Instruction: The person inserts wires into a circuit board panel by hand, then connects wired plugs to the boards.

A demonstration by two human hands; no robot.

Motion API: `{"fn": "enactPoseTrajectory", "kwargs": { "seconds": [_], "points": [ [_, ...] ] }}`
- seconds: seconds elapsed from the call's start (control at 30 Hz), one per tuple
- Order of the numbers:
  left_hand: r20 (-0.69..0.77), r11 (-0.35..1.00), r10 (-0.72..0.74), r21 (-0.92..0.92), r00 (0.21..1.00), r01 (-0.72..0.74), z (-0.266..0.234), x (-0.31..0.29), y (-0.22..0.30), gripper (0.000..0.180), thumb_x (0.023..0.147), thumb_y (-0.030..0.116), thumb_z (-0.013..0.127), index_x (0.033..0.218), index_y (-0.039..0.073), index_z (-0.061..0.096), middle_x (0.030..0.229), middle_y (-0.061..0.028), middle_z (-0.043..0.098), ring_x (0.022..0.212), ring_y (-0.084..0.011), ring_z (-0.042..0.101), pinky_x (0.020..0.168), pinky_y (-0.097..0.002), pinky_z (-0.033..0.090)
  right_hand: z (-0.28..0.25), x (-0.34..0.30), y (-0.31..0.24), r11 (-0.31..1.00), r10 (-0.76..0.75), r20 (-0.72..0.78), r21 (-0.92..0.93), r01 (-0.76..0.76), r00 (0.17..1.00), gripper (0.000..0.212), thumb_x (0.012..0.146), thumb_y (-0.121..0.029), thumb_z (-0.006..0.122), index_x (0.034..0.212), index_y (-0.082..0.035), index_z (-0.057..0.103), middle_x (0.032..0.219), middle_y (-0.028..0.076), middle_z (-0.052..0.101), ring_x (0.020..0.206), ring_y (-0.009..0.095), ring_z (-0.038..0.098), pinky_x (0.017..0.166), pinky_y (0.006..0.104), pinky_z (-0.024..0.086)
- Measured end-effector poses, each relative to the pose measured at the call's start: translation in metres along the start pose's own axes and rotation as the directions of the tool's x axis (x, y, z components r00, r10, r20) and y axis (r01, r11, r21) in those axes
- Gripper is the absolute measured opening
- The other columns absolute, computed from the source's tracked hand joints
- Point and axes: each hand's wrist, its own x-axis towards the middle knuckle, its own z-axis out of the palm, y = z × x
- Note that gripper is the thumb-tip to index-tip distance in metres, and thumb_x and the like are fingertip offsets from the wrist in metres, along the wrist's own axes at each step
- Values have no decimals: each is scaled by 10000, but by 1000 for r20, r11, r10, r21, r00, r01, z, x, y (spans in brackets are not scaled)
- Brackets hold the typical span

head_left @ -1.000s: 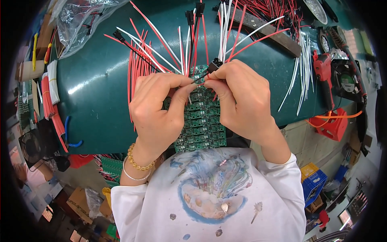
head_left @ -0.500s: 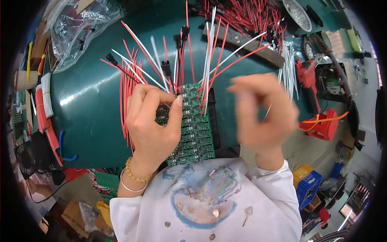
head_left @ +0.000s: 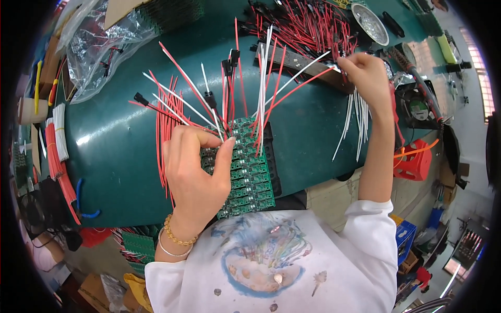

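Observation:
A green panel of small circuit boards (head_left: pixel 250 177) lies in front of me at the table's edge, with red and white wires (head_left: pixel 261 99) standing up from it. Some of the wires end in black plug connectors (head_left: pixel 210 100). My left hand (head_left: pixel 195 167) is closed at the panel's upper left, its thumb and forefinger pinching wires close to the boards. At the far right, my right hand (head_left: pixel 369 78) has its thumb and forefinger pressed together beside a heap of red and black connector leads (head_left: pixel 308 31). What sits between those fingertips is too small to make out.
A grey metal bar (head_left: pixel 308 68) lies before the heap. White wires (head_left: pixel 357 125) hang below my right wrist, and loose red wires (head_left: pixel 169 115) lie left of the panel. A metal dish (head_left: pixel 369 25), a fan (head_left: pixel 417 107), a plastic bag (head_left: pixel 107 60) and wire bundles (head_left: pixel 60 133) surround the work.
My right hand has moved away from beside the panel, up and right to the heap of leads. My left hand stays pinched at the panel, and the whole view has shifted slightly.

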Motion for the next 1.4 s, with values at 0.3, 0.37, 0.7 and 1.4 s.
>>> {"fn": "enactPoseTrajectory", "kwargs": {
  "seconds": [0.3,0.37,0.7,1.4],
  "points": [
    [-20,991,112,-71,993,-113,-3,-4,15,166,710,11,739,760,49,585,707,-47,540,666,-219,523,644,-332,346,-2,-69,-14,937,138,-37,330,-118,990,188,820,-140,717,782,33,652,629,-39,563,559,12,465,490,185,316],
    [-5,990,118,-82,993,-117,-2,-5,18,158,712,10,738,764,49,594,705,-49,544,667,-222,526,640,-330,348,6,-74,-10,973,102,-73,213,-84,992,231,828,-205,688,784,20,666,583,15,610,534,59,544,508,211,398],
    [79,976,149,-171,986,-134,4,-17,24,169,697,23,755,812,39,632,721,-63,610,645,-231,578,618,-329,399,9,-97,-31,918,93,-1,387,-86,996,100,821,-93,668,804,3,650,627,40,652,506,87,574,470,219,395],
    [46,921,373,-142,927,-363,-19,-35,-11,326,609,-99,667,926,-24,647,815,-126,665,607,-209,624,484,-277,465,88,-137,-73,551,-774,-195,260,793,602,337,515,20,695,829,-45,588,736,50,598,507,167,495,415,257,392]
  ]
}}
